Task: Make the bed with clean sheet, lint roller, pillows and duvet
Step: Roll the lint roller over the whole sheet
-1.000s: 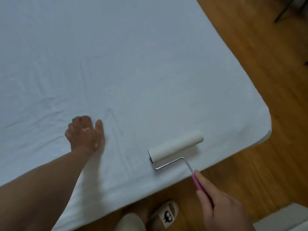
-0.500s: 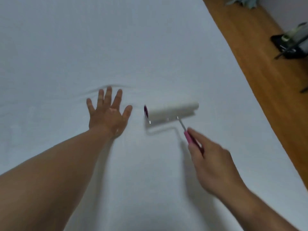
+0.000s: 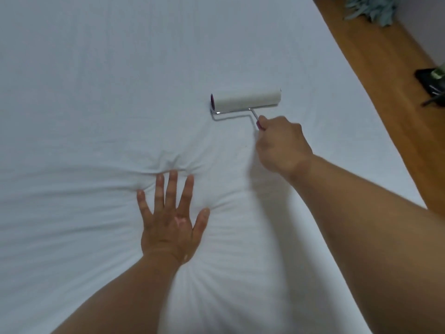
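My left hand (image 3: 168,221) lies flat on the white sheet (image 3: 101,75), palm down and fingers spread, and the cloth bunches into small creases just past my fingertips. My right hand (image 3: 280,144) is closed around the pink handle of the lint roller (image 3: 245,100); its white roll rests on the sheet beyond and a little to the right of my left hand, lying crosswise with the wire frame running back to my grip. Off the bed's right edge is the wooden floor (image 3: 375,68), where something fluffy and teal (image 3: 370,7) lies near the top corner.
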Tool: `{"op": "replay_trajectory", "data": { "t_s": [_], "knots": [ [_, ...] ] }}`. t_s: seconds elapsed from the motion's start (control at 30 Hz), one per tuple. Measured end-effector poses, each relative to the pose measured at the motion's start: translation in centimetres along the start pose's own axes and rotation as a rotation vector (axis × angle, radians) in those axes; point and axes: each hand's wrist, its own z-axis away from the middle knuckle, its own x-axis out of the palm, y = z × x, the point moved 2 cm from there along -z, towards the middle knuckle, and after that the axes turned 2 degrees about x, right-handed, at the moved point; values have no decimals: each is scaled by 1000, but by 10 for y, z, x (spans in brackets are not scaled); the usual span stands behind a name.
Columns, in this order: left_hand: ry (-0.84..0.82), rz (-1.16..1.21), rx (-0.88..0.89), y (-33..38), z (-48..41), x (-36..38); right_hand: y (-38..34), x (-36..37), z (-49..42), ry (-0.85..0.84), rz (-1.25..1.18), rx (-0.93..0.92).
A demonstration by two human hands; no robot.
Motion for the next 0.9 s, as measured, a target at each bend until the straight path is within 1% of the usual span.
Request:
{"op": "replay_trajectory", "data": {
  "t_s": [0.13, 0.2, 0.3, 0.33, 0.43, 0.5, 0.53, 0.57, 0.6, 0.63, 0.67, 0.73, 0.83, 0.9],
  "knots": [
    [-8, 11, 1, 0, -1, -2, 24, 12, 72, -14, -82, 29],
    [-12, 18, 4, 0, -1, -3, 38, 18, 119, -71, -100, 66],
    [-11, 18, -3, 0, 0, -2, 62, 24, 192, -214, -149, 208],
    [-12, 14, -8, 0, 0, -2, 69, 29, 212, -206, -142, 246],
    [-19, -5, -20, 0, 1, 0, 89, 41, 255, -152, -41, 186],
    [-17, -6, -27, 0, 1, 1, 85, 36, 258, -79, -40, 215],
    [-17, -6, -29, 0, 0, 1, 81, 33, 249, -47, -114, 211],
    [-17, -5, -30, 0, 0, 2, 76, 32, 230, -75, -165, 233],
    [-17, -4, -32, 1, -1, 2, 69, 33, 212, -133, -141, 237],
    [-17, -5, -35, 0, -1, 2, 62, 35, 194, -128, -111, 201],
    [-20, -4, -37, 0, 0, 1, 53, 33, 177, -68, -81, 135],
    [-26, 2, -40, 0, 1, -2, 39, 29, 152, -27, -94, 104],
    [-40, -9, -32, 0, 3, -9, 33, 23, 139, -97, -67, 126],
    [-59, -11, -24, 0, 5, -14, 38, 21, 152, -114, -37, 120]
  ]
}}
